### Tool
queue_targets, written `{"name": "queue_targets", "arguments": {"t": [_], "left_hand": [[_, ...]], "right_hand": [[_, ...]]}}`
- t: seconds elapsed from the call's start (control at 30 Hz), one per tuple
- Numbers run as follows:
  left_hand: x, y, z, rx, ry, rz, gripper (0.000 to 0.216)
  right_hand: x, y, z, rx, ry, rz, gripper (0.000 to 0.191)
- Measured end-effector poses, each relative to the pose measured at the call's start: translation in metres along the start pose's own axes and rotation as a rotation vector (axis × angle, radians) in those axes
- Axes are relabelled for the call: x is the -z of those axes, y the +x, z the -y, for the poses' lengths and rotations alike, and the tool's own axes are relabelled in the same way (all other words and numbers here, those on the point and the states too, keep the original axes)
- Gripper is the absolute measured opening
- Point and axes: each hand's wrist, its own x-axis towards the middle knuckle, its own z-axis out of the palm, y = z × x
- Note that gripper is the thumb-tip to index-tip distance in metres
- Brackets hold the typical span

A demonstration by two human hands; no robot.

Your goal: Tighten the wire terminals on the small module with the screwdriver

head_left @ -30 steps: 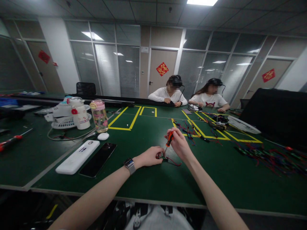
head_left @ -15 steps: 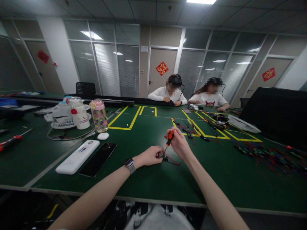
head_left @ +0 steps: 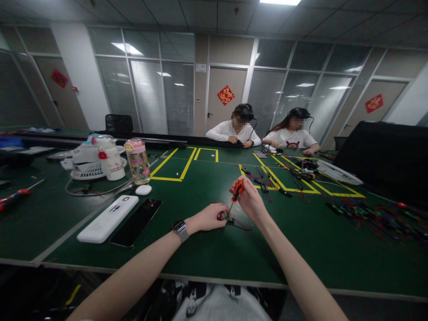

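Note:
My right hand (head_left: 248,199) is closed around the orange and black handle of a screwdriver (head_left: 237,191). The screwdriver is tilted, its thin shaft running down to a small green circuit board (head_left: 228,219) on the green table (head_left: 200,254). With its fingers curled, my left hand (head_left: 214,216) pinches the board by its left end. A red wire (head_left: 245,227) trails from the board to the right. My fingers partly hide the board, and the exact spot where the screwdriver tip touches is too small to make out.
Left of my hands lie a black phone (head_left: 137,223), a white power bank (head_left: 109,218) and a white earbud case (head_left: 143,190). Bottles (head_left: 137,162) stand behind them. Wired boards lie in a pile (head_left: 374,218) at right. Two people (head_left: 234,129) sit across the table.
The screwdriver handle has turned slightly in my right hand, and its fingers have shifted a little. My left hand and the circuit board stay in place.

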Motion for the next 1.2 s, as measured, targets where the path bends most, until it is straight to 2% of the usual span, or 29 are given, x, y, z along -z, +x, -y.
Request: {"name": "queue_targets", "arguments": {"t": [0.13, 0.37, 0.63, 0.87, 1.2], "left_hand": [[-0.0006, -0.0002, 0.0002, 0.009, 0.010, -0.003, 0.009], [-0.0002, -0.0005, -0.0001, 0.023, -0.010, -0.004, 0.009], [0.0009, -0.0005, -0.0020, 0.007, 0.028, -0.008, 0.007], [0.0008, -0.0002, -0.0022, 0.014, 0.032, -0.006, 0.009], [0.0011, -0.0003, -0.0021, 0.018, 0.048, 0.013, 0.011]], "right_hand": [[0.0015, 0.0003, 0.0013, 0.052, -0.066, -0.001, 0.022], [-0.0005, -0.0012, 0.0022, -0.002, -0.080, 0.053, 0.027], [0.0024, 0.0020, -0.0010, 0.120, -0.140, -0.025, 0.022], [0.0031, 0.0012, 0.0023, 0.051, -0.134, 0.029, 0.027], [0.0008, 0.0015, 0.0016, 0.070, -0.097, 0.021, 0.022]]}}
